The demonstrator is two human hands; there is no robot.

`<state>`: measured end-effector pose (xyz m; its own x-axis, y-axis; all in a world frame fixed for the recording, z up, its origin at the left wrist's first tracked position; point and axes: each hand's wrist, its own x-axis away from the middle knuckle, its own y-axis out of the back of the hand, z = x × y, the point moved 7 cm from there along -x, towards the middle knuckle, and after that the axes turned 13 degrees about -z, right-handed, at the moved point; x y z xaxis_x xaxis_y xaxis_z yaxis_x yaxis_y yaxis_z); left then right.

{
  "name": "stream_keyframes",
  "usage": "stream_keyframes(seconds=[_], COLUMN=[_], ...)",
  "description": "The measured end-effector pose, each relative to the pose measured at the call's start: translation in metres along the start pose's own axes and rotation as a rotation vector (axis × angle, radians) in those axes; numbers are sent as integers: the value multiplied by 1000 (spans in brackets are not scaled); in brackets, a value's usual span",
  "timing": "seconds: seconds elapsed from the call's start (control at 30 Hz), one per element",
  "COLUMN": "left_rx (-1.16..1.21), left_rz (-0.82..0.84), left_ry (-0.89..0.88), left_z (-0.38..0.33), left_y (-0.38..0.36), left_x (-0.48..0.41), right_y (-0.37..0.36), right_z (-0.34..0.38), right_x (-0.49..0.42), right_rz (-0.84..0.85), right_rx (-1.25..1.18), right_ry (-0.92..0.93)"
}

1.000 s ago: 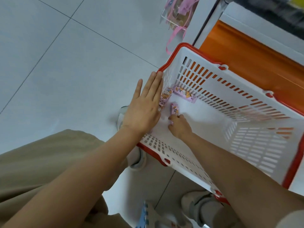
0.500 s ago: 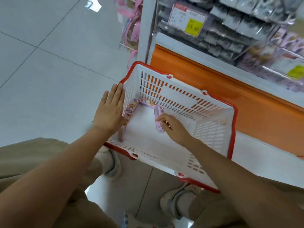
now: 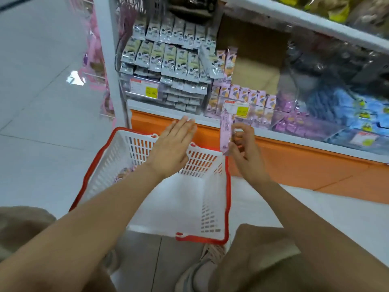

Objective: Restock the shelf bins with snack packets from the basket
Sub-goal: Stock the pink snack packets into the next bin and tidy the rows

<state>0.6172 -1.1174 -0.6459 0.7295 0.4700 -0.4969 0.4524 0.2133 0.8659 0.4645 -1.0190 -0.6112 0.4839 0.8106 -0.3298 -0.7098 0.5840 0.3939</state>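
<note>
Pink snack packet (image 3: pixel 226 131): upright, pinched along its lower half by curled fingers and thumb of right hand (image 3: pixel 244 148), raised just in front of clear shelf bin (image 3: pixel 263 121) stocked with matching purple-pink packets (image 3: pixel 244 95); fine print on its back too blurred to read. Left hand (image 3: pixel 172 150): fingers straight and together, palm down, holding nothing, above far wall of white, red-rimmed basket (image 3: pixel 227 197) on floor before orange shelf base (image 3: pixel 294 161). Remaining packets (image 3: pixel 124 172) in basket's left corner, partly hidden by forearm. Neighbouring bin of grey-white packets (image 3: pixel 168 60), with yellow price tag (image 3: pixel 151 93) reading roughly 15.80. Second yellow tag (image 3: pixel 241 111) illegible. Blue packets (image 3: pixel 357 110) further right.
</note>
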Motion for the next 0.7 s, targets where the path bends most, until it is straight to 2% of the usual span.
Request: stream_keyframes(seconds=[0.13,0.27,0.5,0.7], left_rx=[-35,-81,-135,-139], left_rz=[-56,-41,11,-45], left_ry=[-93,-142,-115,-148], left_z=[-29,-32,-12,-6], left_y=[12,6,-16,-28], left_x=[-45,-75,-95,-98], right_y=[44,61,44,18], right_z=[18,28,4,-26], right_x=[-41,-86,-166,-219], right_rz=[-137,-226,-256,-291], right_rx=[108,205,334,431], right_ry=[72,151,66,49])
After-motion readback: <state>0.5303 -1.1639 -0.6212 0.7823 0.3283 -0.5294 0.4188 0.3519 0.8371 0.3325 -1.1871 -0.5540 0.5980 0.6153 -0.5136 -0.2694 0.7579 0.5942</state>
